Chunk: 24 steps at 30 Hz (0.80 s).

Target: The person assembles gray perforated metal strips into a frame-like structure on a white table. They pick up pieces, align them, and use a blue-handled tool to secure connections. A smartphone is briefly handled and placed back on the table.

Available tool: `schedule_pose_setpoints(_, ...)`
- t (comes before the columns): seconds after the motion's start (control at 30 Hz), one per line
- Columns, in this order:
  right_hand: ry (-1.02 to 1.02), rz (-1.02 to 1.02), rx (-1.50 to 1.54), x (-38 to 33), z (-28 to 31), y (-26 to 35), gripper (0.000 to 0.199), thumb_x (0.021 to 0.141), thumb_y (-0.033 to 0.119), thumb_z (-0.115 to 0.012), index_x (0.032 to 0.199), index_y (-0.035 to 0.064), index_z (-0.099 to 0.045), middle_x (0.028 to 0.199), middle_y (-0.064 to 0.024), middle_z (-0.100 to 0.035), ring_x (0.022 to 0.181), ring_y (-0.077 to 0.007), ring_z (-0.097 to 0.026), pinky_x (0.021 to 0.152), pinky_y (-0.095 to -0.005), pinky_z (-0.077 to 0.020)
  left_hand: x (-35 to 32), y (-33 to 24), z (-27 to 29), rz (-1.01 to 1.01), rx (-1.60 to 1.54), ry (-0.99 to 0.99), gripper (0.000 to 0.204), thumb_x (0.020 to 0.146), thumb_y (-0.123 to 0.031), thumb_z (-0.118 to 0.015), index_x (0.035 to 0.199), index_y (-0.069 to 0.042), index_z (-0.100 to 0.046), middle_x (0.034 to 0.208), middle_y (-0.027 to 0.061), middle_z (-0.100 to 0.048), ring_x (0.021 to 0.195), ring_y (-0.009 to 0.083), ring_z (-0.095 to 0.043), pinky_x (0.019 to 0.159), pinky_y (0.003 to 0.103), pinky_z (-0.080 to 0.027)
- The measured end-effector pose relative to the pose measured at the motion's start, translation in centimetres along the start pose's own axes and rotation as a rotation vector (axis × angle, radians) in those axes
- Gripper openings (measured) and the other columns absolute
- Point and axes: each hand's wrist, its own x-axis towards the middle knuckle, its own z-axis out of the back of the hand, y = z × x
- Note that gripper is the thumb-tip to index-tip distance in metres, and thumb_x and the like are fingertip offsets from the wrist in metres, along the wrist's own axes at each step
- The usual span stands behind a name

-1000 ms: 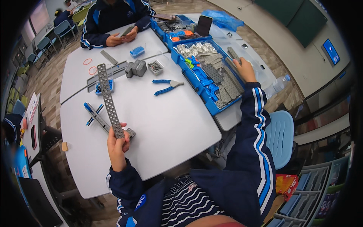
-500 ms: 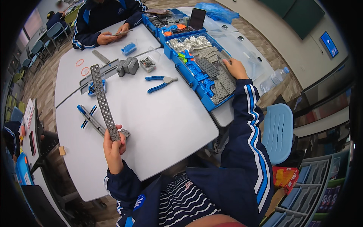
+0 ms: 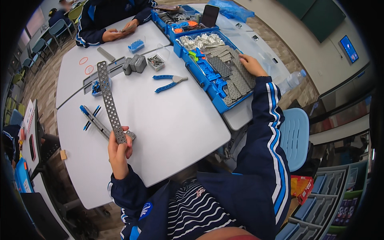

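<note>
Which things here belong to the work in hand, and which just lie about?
Apparently in use:
left hand, gripping a long grey beam
right hand, at the blue case
grey plates in that case

Apparently lying about:
clear bottle
blue plastic bag
dark phone

The head-worn fisheye camera looks down and forward from above the wearer's striped shirt (image 3: pixel 196 212), close at 6 o'clock. The desk (image 3: pixel 180 120) occupies mid-range; the wall screen (image 3: pixel 349 50) sits far off at 2 o'clock.

Bright, even indoor light across the white tabletop (image 3: pixel 180 124), strong fisheye curvature and black corners.
</note>
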Motion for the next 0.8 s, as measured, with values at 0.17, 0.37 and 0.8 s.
schedule_pose_setpoints(0.17,0.140,-0.140,0.173,-1.2,2.1,-0.7,0.038,0.096,0.026,-0.057,0.125,0.0021,-0.064,0.125,-0.0193,-0.064,0.114,-0.0298,-0.062,0.098,-0.0357,-0.0458,0.0,0.0,0.0,-0.001,0.005,-0.002,0.044,0.080,-0.002,-0.039,0.122,0.004,-0.050,0.074,0.0017,-0.050,0.053,0.0046,-0.034,0.048,0.019,-0.029)
schedule_pose_setpoints(0.37,0.160,-0.095,-0.009,-3.4,3.0,-0.6,0.038,0.095,0.026,-0.060,0.122,0.0008,-0.065,0.115,-0.0182,-0.069,0.106,-0.0276,-0.065,0.094,-0.0348,-0.0487,0.1,0.3,-0.1,-0.018,0.009,0.008,0.044,0.080,-0.002,-0.039,0.121,0.005,-0.050,0.074,0.0020,-0.051,0.053,0.0050,-0.035,0.048,0.019,-0.029)
schedule_pose_setpoints(0.8,0.014,-0.107,0.119,-4.3,0.5,-0.8,0.044,0.090,0.029,-0.066,0.126,0.0033,-0.062,0.100,-0.0165,-0.069,0.092,-0.0256,-0.066,0.084,-0.0346,-0.0512,0.3,0.8,0.3,-0.012,-0.027,0.036,0.043,0.079,-0.004,-0.040,0.121,0.004,-0.051,0.075,0.0018,-0.052,0.052,0.0052,-0.038,0.048,0.019,-0.030)
